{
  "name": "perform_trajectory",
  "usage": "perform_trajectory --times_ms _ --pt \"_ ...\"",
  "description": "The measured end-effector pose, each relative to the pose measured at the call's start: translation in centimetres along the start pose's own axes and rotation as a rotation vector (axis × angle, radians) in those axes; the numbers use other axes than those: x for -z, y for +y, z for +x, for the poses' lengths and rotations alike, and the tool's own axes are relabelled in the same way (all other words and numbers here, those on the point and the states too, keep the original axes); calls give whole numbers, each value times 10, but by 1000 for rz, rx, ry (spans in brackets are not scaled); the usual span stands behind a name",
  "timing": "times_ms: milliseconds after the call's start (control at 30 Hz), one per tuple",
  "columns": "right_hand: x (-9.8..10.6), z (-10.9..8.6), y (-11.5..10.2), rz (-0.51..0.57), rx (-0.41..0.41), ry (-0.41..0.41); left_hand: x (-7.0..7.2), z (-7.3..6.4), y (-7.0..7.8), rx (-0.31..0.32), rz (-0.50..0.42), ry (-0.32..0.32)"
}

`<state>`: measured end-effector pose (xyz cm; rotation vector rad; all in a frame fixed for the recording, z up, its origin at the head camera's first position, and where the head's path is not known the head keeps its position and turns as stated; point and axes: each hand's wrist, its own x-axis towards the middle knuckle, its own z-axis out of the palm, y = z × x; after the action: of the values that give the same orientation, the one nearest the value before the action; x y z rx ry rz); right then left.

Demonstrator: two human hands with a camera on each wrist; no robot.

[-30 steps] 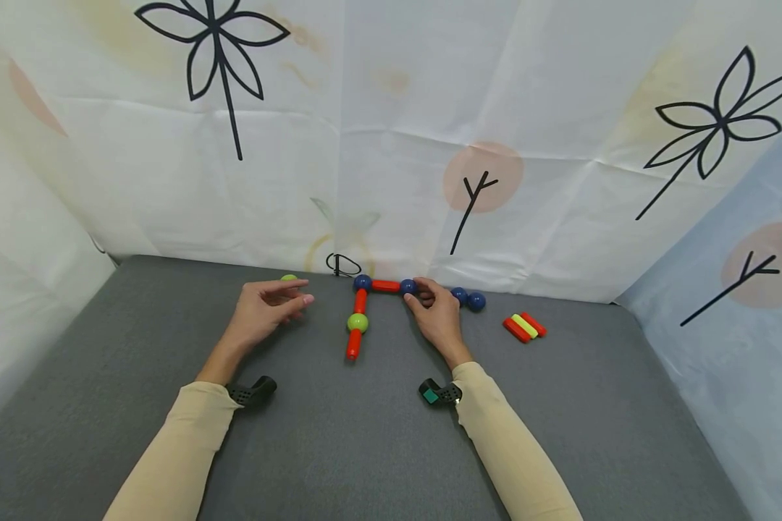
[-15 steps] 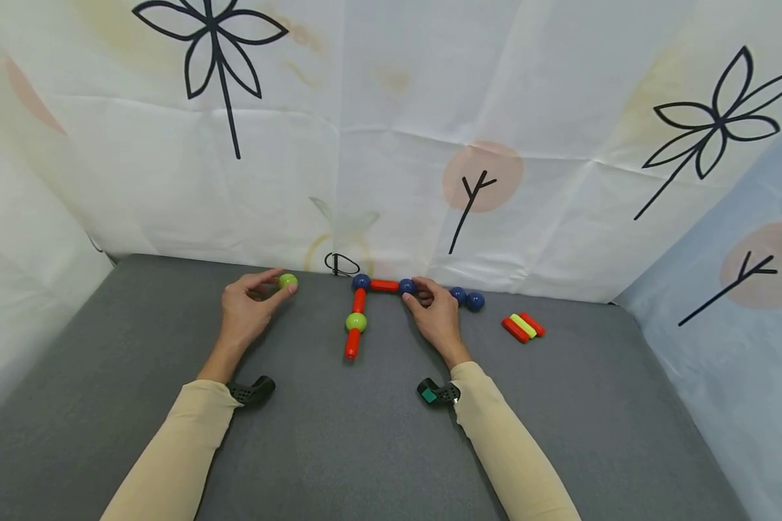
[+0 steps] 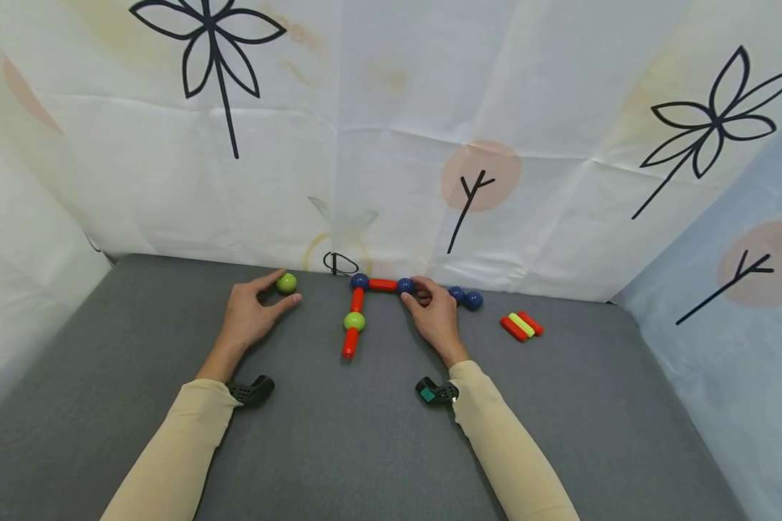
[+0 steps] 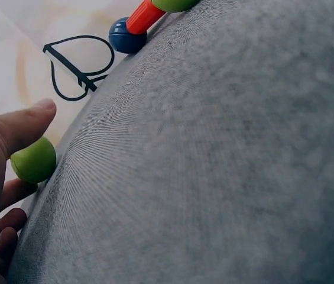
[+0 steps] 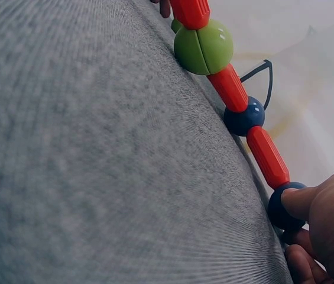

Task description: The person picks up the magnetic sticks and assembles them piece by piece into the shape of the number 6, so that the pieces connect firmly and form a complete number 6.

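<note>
In the head view my left hand (image 3: 253, 312) has its thumb and index finger spread on either side of a loose green ball (image 3: 287, 283). The left wrist view shows that green ball (image 4: 34, 160) lying between thumb and fingers, not gripped. My right hand (image 3: 435, 315) pinches a blue ball (image 3: 405, 286) at the end of a joined chain. From it a red rod (image 3: 383, 285) runs to a corner blue ball (image 3: 360, 281). Another red rod (image 3: 357, 300), a green ball (image 3: 354, 322) and a last red rod (image 3: 350, 344) extend toward me.
Beyond my right hand lie two blue balls (image 3: 473, 300) side by side. Further right, two red rods (image 3: 513, 329) flank a yellow-green rod (image 3: 522, 325). A white printed cloth (image 3: 391, 181) rises behind the grey table (image 3: 365, 449).
My left hand has shifted left, and its thumb and index finger have spread wider around the loose green ball, which shows more fully. The right hand keeps its hold on the blue ball.
</note>
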<state>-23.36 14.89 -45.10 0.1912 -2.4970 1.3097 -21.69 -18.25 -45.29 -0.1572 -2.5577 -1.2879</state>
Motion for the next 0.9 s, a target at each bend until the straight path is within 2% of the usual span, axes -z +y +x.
perform_trajectory --times_ms 300,500,667,800,900 --pt "0 -1 -1 3 5 1 -3 1 -2 -40 -1 4" --pt "-1 0 1 -4 2 6 -2 1 0 -40 -30 -33" --pt "-1 0 2 0 1 1 -1 0 3 -41 -117 -106" --pt "-1 0 2 -4 0 0 2 1 8 -46 -175 -201" --pt "-1 0 2 -7 5 3 5 2 12 -28 -208 -280"
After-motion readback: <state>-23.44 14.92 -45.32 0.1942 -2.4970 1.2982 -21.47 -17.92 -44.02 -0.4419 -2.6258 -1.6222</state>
